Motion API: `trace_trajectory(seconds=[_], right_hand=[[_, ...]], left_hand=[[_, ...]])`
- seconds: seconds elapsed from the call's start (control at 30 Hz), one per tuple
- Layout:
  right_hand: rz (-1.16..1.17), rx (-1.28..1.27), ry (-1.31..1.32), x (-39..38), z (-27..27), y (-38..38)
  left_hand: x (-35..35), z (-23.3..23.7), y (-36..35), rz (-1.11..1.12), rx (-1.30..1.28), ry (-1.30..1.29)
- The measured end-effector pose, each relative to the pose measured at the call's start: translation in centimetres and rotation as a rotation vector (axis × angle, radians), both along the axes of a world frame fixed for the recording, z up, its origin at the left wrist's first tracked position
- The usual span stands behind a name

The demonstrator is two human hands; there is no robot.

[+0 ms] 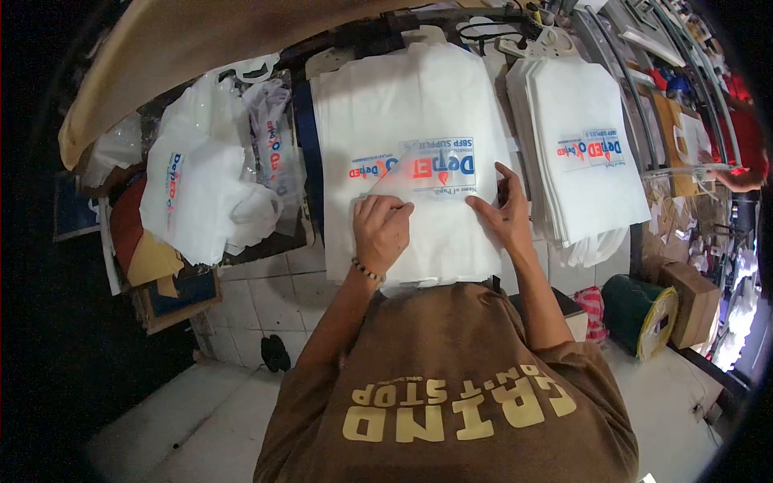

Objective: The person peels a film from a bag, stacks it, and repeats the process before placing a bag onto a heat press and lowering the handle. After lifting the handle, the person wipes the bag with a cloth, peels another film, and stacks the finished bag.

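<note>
A wide stack of white bags (403, 97) with blue and red print lies in front of me. On its print is a thin translucent sheet (392, 171), its corner folded over in a triangle. My left hand (382, 233), a beaded bracelet at its wrist, has its fingers curled and pinched at the lower edge of that sheet. Over the right side of the stack, my right hand (506, 211) rests with thumb and fingers apart, the thumb beside the blue print. What its fingertips touch at the stack's edge is hard to make out.
To the right lies another stack of printed white bags (576, 145). Loose white bags (189, 193) and a clear plastic packet (274, 145) lie at the left. Brown cloth (201, 56) hangs across the top left. A green roll (640, 314) and cardboard box (688, 302) stand right.
</note>
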State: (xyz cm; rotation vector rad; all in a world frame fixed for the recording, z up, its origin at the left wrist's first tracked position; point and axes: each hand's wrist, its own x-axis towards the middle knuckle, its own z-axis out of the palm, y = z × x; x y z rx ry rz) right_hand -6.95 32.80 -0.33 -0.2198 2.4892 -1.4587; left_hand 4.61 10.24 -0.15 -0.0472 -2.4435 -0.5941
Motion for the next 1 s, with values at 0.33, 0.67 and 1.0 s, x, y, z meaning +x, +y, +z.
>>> trace_trajectory(seconds=[0.33, 0.67, 1.0], right_hand=[[-0.016, -0.056, 0.047, 0.1, -0.1, -0.1], [-0.009, -0.074, 0.000, 0.0, 1.0, 0.1], [0.005, -0.510, -0.203, -1.1, -0.6, 1.8]], left_hand=[[0.8, 0.3, 1.9, -0.044, -0.033, -0.020], [1.7, 0.8, 3.3, -0.230, 0.066, -0.157], [2.3, 3.4, 4.0, -0.340, 0.151, -0.269]])
